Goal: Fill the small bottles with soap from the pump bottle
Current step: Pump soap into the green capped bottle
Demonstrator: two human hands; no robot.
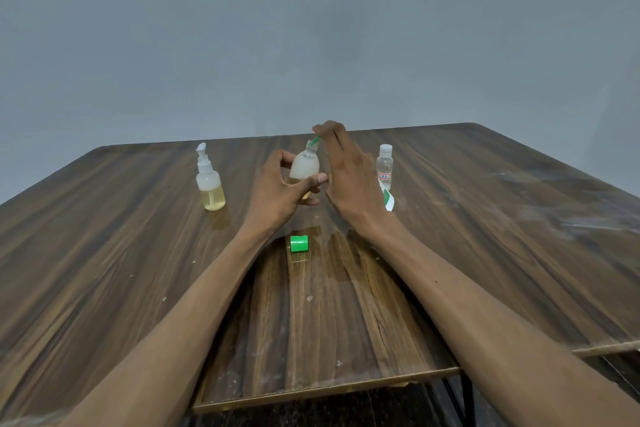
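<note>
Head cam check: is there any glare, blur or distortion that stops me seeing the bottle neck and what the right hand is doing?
Head view: soft, even light, with weak shadows. The wide lens bows the table edges. A wet sheen lies by the green cap. The small bottle in the left hand is sharp, but the right hand hides its grip on the thin green piece at the neck.

Clear bottle (385,166) — small red-bordered label, its writing too blurred to read.

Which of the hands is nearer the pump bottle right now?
Left. The left hand grips the small bottle just right of the pump bottle; the right hand is farther right, beyond that small bottle.
</note>
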